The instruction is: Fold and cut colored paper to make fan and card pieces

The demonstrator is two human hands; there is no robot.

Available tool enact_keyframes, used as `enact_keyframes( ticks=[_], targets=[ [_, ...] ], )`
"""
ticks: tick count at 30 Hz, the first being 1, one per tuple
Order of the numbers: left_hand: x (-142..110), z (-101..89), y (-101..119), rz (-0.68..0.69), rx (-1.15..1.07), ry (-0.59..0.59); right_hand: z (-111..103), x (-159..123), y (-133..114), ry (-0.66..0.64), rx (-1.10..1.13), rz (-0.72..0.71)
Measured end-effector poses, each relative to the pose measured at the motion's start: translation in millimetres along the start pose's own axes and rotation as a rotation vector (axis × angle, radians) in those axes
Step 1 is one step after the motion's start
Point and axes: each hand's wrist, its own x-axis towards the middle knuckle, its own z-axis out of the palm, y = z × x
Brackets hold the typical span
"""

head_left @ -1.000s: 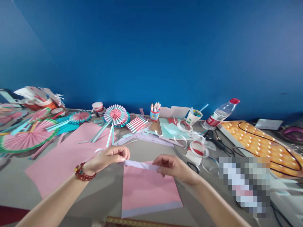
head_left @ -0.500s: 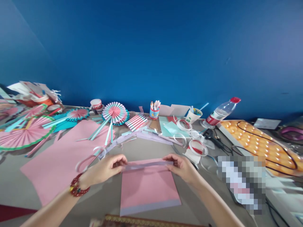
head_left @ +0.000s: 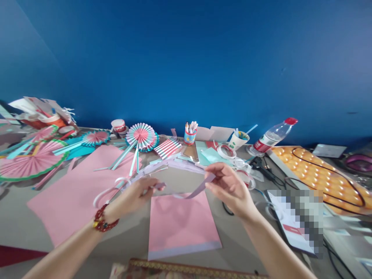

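Note:
A lilac paper strip [head_left: 200, 188] curves in a sag over the far edge of a pink paper sheet [head_left: 181, 217]. My right hand [head_left: 229, 190] pinches its right end between thumb and fingers, raised above the table. My left hand [head_left: 143, 190], a red bead bracelet [head_left: 105, 219] at its wrist, is closed on a small lilac end beside the sheet's far left corner; whether this joins the sagging part is hard to see. Along the sheet's near edge runs another lilac band [head_left: 186, 250].
Larger pink paper [head_left: 78, 186] lies left, with pleated paper fans [head_left: 141, 137] behind it. A pen holder [head_left: 190, 135], a paper cup [head_left: 238, 140], tape rolls [head_left: 226, 151] and a water bottle [head_left: 271, 137] stand towards the blue wall. A partly blurred phone-like device [head_left: 293, 232] lies right.
The strip has lifted off the sheet's far edge and now bends. My right hand has risen and turned, with the strip's end. My left hand has shifted slightly right and up.

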Motion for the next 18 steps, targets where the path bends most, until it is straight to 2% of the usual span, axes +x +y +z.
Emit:
enact_keyframes(
  ticks=[3,5,9,14,18],
  targets=[
    [1.8,-3.7,13.3,0.122,-0.014,0.133,7.7,8.3,-8.6,-0.139,-0.019,-0.024],
    [3.5,-4.0,29.9,0.154,-0.059,0.159,15.1,13.3,-12.7,-0.201,-0.051,-0.025],
    [10.6,4.5,58.7,0.112,-0.202,-0.003,30.0,20.7,-16.5,-0.35,-0.073,-0.016],
    [19.8,16.4,61.8,0.046,-0.263,0.068,41.8,22.9,-14.4,-0.384,-0.013,0.013],
    [20.5,15.1,59.3,0.032,-0.337,0.184,52.0,18.9,-8.0,-0.358,0.213,0.071]
  ],
)
